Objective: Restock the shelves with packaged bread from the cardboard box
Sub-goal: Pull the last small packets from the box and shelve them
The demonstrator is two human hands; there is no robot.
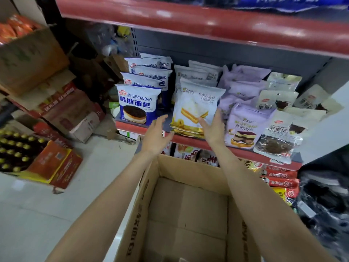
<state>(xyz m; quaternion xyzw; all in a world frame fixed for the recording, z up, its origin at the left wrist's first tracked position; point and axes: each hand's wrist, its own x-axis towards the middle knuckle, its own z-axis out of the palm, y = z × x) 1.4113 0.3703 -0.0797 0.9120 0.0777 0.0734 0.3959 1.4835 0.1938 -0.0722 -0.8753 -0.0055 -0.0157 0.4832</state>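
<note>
On the middle shelf [143, 127] a bare strip lies between the blue bread packs [137, 105] on the left and the white bread packs [196, 108] to their right; the left hand [155, 137] hangs just near of this gap. Rightwards, purple packs [243, 125] and clear packs [279, 138] fill the shelf front edge to edge. The red upper shelf [207, 25] juts out overhead. The open cardboard box [188, 205] stands near, against the shelf front.
</note>
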